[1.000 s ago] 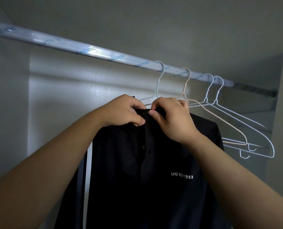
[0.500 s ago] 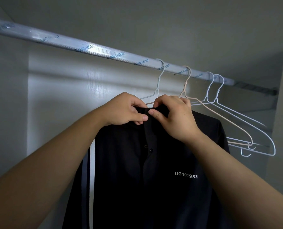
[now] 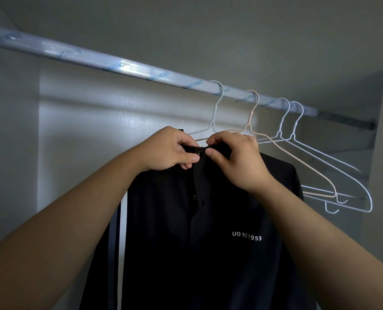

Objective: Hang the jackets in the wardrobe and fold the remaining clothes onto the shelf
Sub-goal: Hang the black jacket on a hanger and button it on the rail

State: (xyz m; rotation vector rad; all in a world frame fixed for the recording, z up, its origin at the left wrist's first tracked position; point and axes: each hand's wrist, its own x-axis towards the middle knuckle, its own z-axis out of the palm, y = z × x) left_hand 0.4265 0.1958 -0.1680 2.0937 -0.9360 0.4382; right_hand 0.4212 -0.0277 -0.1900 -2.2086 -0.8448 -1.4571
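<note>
Both hands are up at the collar of the black jacket [image 3: 208, 242], which hangs in the wardrobe from what looks like the leftmost white wire hanger [image 3: 216, 108] on the rail [image 3: 119, 64]. A moment ago the two thumbs met tip to tip and covered the neckline. Now they sit a touch apart, and the top button [image 3: 200, 153] shows between them.

The left hand [image 3: 168, 151] has its grip closed, thumb and curled fingers pinching the collar's edge beside that button. The right hand [image 3: 235, 157] pinches the other edge the same way. I'd say the collar is being fastened or has just been done up, so the jacket won't slide off.

The beige hanger [image 3: 298, 162] and two white hangers [image 3: 342, 175] to the right hang bare. This jacket looks nearly finished.
</note>
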